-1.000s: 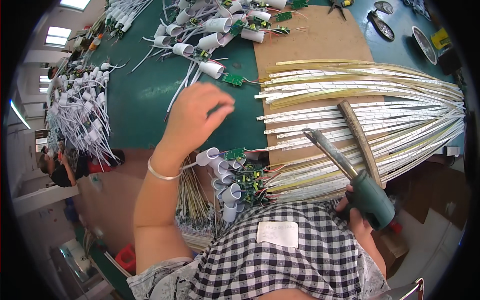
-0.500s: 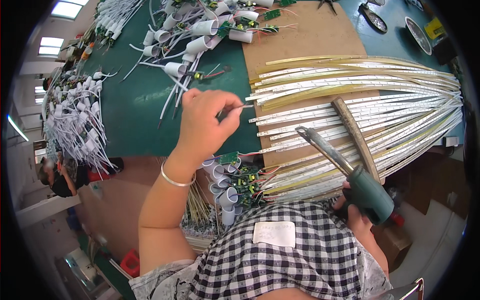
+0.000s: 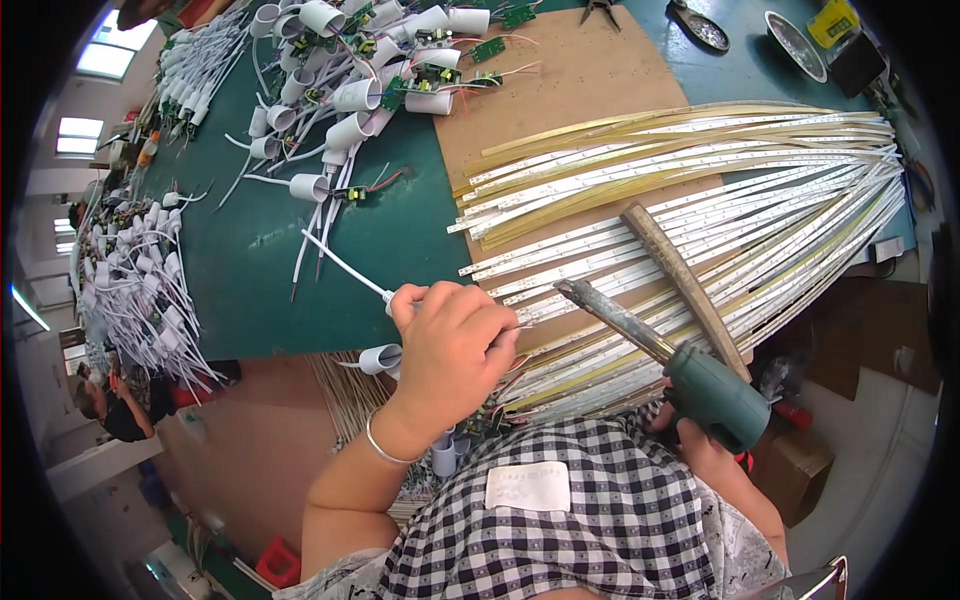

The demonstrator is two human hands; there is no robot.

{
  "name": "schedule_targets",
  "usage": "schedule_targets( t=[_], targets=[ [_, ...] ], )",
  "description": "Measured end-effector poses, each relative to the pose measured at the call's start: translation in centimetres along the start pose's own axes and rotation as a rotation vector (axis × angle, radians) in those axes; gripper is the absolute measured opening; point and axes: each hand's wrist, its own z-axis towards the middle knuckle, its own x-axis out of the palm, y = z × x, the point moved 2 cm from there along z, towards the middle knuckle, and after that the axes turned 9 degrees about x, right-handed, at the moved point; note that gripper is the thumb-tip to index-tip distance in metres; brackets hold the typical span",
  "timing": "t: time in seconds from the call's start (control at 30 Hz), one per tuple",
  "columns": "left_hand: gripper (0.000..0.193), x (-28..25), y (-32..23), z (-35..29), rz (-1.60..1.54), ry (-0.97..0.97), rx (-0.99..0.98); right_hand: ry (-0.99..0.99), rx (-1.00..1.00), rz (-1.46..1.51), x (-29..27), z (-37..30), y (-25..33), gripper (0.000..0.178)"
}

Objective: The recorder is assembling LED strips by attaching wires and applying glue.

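Note:
My left hand [image 3: 455, 345] is closed, at the near left ends of the LED strips [image 3: 560, 255]. A white cord [image 3: 345, 262] runs out of the fist toward the upper left; whatever joins it inside the fingers is hidden. The fingertips are by the strip ends. My right hand [image 3: 700, 445] grips the dark green handle of a soldering iron [image 3: 715, 395]. Its metal barrel points up and left over the strips, with the tip just right of my left hand. Partly behind my left wrist are white end caps [image 3: 443, 458] with circuit boards.
A wooden bar [image 3: 685, 285] lies across the strips, which rest on a brown board [image 3: 560, 90]. White caps with wired boards [image 3: 360, 95] pile at the back left. Pliers [image 3: 600, 14], a dark dish [image 3: 698, 27] and a metal bowl [image 3: 796, 46] are at the back. Another person [image 3: 120, 405] sits far left.
My left hand has come nearer and to the right, down to the strip ends, with the white cord trailing from it. The iron has shifted slightly left and down in view.

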Motion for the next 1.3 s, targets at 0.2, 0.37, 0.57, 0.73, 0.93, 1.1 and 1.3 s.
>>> schedule_targets(
  t=[0.2, 0.37, 0.57, 0.73, 0.93, 1.1, 1.3],
  targets=[
    [0.011, -0.1, -0.2, -0.1, 0.13, 0.034, 0.015, 0.011, -0.035, -0.084, 0.0, 0.3, 0.6, 0.027],
    [0.01, -0.5, 0.3, 0.0, 0.016, 0.064, -0.026, -0.02, -0.061, -0.095, 0.1, 0.3, 0.8, 0.027],
    [0.009, -0.8, 0.6, -0.3, -0.114, 0.097, -0.131, 0.032, -0.006, -0.186, -0.3, 0.1, 0.8, 0.022],
    [0.009, -0.5, -0.2, -0.1, -0.028, 0.097, -0.104, 0.067, 0.019, -0.209, -0.2, 0.2, 1.4, 0.017],
    [0.01, -0.3, -0.3, 0.0, 0.108, -0.002, 0.008, 0.049, 0.022, -0.184, 0.1, 0.5, 1.6, 0.018],
    [0.011, -0.4, 0.0, 0.2, 0.13, -0.011, 0.016, 0.011, -0.014, -0.151, 0.3, 0.6, 1.5, 0.018],
    [0.012, 0.0, -0.1, -0.7, 0.148, -0.036, 0.065, 0.019, -0.008, -0.139, 0.3, 0.5, 1.5, 0.017]
  ],
)
